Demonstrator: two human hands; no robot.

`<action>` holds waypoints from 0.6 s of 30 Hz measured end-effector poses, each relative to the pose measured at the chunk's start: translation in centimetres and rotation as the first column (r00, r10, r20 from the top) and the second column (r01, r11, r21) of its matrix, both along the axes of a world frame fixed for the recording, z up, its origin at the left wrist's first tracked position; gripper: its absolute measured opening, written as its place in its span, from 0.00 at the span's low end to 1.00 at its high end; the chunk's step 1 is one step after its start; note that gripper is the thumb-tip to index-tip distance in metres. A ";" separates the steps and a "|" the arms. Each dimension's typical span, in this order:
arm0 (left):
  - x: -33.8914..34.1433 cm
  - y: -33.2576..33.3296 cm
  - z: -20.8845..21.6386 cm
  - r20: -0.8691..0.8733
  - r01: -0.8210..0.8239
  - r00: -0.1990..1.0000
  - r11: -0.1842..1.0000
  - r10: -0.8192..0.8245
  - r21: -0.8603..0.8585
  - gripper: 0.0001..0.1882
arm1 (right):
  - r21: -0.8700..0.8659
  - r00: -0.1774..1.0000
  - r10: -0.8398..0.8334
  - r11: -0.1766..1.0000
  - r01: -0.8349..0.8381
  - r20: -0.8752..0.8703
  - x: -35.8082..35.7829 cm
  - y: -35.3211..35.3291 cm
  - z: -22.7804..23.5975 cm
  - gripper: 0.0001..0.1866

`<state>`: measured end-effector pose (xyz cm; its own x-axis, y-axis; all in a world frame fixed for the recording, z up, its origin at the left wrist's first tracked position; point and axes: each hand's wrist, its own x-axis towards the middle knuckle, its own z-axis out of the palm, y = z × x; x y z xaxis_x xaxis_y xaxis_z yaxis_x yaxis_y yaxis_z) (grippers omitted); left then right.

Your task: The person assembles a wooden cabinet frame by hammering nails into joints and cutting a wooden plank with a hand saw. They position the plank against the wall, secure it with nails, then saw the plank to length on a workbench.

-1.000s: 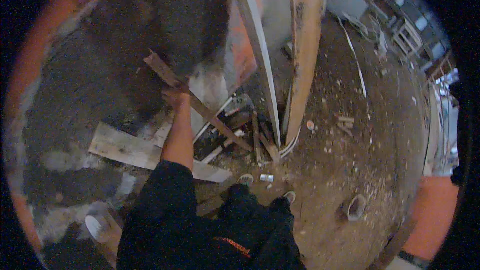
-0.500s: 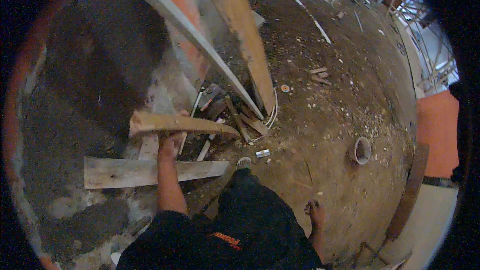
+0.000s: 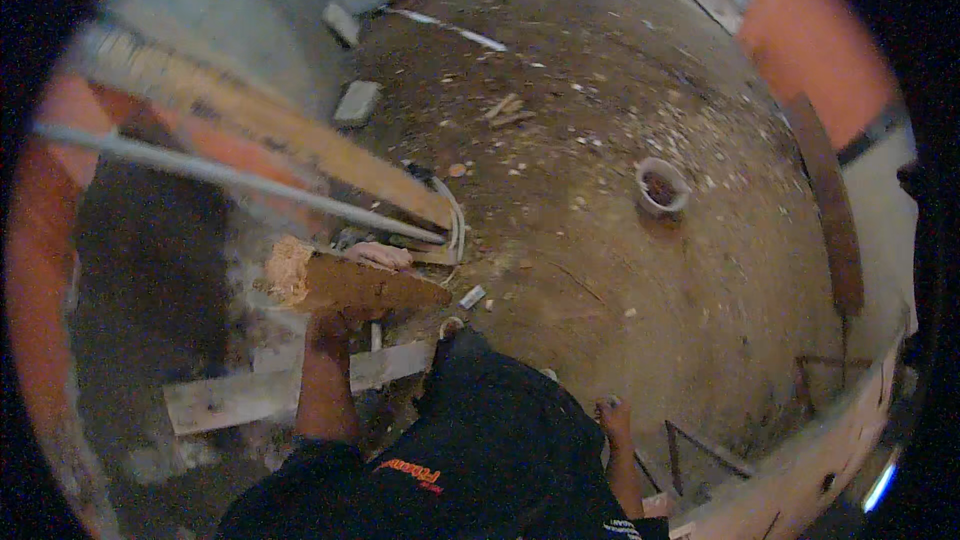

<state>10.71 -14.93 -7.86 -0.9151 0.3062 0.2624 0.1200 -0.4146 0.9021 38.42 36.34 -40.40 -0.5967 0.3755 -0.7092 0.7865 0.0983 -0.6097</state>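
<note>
Left hand (image 3: 380, 256): my fingers wrap over the far edge of the wood, gripping it.
Wood (image 3: 375, 286): in my left grasp, its ragged, pale end pointing left.
Right hand (image 3: 611, 408): low at my right side; I cannot tell whether the fingers hold anything.
Board (image 3: 235, 400): lying below my left forearm.
Plank (image 3: 300, 148) and pole (image 3: 230, 185): slanting side by side beyond the wood.
Bucket (image 3: 645, 200): on the dirt (image 3: 560, 240), well apart, to the right.
</note>
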 end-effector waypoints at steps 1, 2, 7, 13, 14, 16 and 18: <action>0.1 2.5 0.1 0.018 0.044 0.999 0.998 -0.045 0.051 0.27 | 0.076 0.999 0.030 0.997 -0.027 -0.043 1.7 1.6 -0.3 0.15; 0.0 5.0 0.3 0.011 0.094 0.995 0.992 -0.095 0.086 0.27 | 0.143 0.996 0.064 0.988 -0.054 -0.063 3.0 3.0 -0.6 0.16; -3.4 18.6 2.8 -0.120 0.363 0.930 0.917 -0.347 0.165 0.26 | 0.113 0.994 -0.038 0.993 0.027 0.098 3.7 7.8 -0.7 0.33; -8.6 34.5 5.6 -0.155 0.516 0.852 0.755 -0.499 0.406 0.26 | -0.682 0.634 -0.750 0.363 0.635 0.191 -5.4 11.6 7.2 0.54; -9.5 36.7 5.0 -0.123 0.499 0.853 0.722 -0.507 0.479 0.26 | -0.783 0.571 -0.794 0.213 0.584 0.209 -7.4 13.3 9.2 0.53; -12.3 40.6 3.7 -0.046 0.451 0.845 0.662 -0.533 0.599 0.27 | -0.795 0.379 -0.903 0.074 0.602 0.202 -11.2 16.8 12.6 0.50; -16.0 43.8 2.0 0.015 0.411 0.813 0.591 -0.582 0.694 0.28 | -0.837 0.175 -0.975 -0.020 0.546 0.138 -14.4 20.9 14.4 0.47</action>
